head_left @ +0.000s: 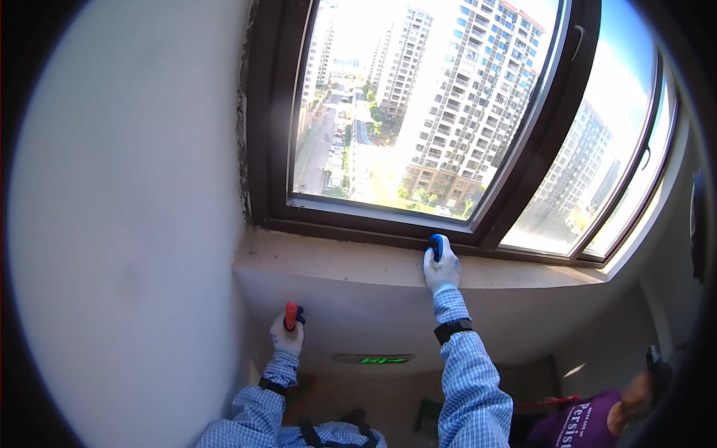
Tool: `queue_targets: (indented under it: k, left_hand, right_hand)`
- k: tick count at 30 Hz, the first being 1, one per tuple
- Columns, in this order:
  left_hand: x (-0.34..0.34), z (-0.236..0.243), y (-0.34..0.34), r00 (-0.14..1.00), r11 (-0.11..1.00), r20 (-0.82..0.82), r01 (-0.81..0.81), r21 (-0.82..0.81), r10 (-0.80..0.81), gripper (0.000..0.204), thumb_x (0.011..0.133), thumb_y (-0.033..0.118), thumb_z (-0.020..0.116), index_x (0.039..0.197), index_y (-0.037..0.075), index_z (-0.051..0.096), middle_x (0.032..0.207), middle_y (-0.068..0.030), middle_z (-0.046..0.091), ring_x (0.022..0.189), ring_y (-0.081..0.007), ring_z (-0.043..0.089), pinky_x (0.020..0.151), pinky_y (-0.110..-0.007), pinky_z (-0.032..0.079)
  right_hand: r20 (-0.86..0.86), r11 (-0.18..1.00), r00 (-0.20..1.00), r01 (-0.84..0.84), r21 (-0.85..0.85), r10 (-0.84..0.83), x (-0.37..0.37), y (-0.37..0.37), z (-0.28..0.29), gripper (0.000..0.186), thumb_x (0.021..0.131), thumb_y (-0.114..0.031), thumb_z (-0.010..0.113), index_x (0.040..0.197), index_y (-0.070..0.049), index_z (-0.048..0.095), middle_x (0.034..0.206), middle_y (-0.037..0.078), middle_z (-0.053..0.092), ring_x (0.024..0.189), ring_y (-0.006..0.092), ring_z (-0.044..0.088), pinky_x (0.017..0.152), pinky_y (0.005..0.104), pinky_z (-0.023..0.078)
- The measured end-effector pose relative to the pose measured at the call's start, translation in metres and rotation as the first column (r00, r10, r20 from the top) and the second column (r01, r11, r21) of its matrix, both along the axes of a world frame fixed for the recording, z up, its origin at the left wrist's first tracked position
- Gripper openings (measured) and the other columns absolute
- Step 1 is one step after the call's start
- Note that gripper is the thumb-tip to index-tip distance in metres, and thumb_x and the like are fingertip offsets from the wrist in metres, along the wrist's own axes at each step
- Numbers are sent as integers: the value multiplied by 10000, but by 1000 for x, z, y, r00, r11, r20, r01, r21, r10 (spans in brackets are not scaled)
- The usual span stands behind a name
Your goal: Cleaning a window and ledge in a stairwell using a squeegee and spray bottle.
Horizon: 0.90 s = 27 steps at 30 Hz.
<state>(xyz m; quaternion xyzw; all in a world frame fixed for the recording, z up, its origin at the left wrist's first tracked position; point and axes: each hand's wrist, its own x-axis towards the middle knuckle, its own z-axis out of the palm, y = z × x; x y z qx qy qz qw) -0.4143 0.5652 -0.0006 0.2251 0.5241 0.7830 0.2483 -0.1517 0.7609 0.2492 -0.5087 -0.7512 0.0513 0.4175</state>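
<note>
My left hand (pixel 288 333), in a white glove with a dark blue coating, holds a red-handled tool (pixel 290 315) upright in front of the wall below the window; its working end is hidden. My right hand (pixel 442 265), in a white and blue glove, is raised to the lower rail of the brown window frame (pixel 373 227), just above the pale sill (pixel 336 255), fingers curled; what it may grip is hidden. A rough, crumbly edge (pixel 243 149) runs down the left side of the frame.
A white wall (pixel 123 187) fills the left. Curved windows (pixel 567 187) continue rightward, overlooking tall buildings. A green lit exit sign (pixel 373 360) is on the wall below. At lower right, another person in a purple shirt (pixel 567 425) holds something dark.
</note>
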Motion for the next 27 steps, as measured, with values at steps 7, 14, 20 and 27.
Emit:
queue_targets:
  k: [7,14,20,27]
  left_hand:
    - [16,94,-34,858,994,-511,-98,-56,56,233,873,20,628,1098,-18,676,877,-90,687,783,-140,657,755,-279,533]
    - [9,106,-25,877,983,-450,118,-139,-169,196,885,74,656,1059,-10,687,844,-112,695,748,-168,676,738,-294,546]
    - [9,109,-17,922,998,-382,33,-60,-53,225,885,64,648,1096,-9,665,836,-105,696,724,-173,677,701,-298,546]
    - [-1,132,-26,872,992,-478,61,-114,-108,185,900,102,632,1040,-12,674,773,-97,674,681,-138,654,651,-284,531]
  right_hand:
    - [16,999,999,34,-21,-34,-4,-6,2,306,905,-212,579,1196,-117,589,976,195,705,924,377,687,830,461,541]
    - [21,999,999,42,-4,-42,-1,2,0,309,897,-207,584,1192,-115,588,957,205,703,907,391,686,823,471,541]
    - [27,999,998,49,-12,-49,-4,4,1,307,900,-205,581,1193,-116,595,969,208,704,922,391,685,830,472,541]
    - [25,998,998,50,-25,-49,-7,-3,0,302,900,-211,581,1187,-116,599,994,210,704,938,393,684,842,471,541]
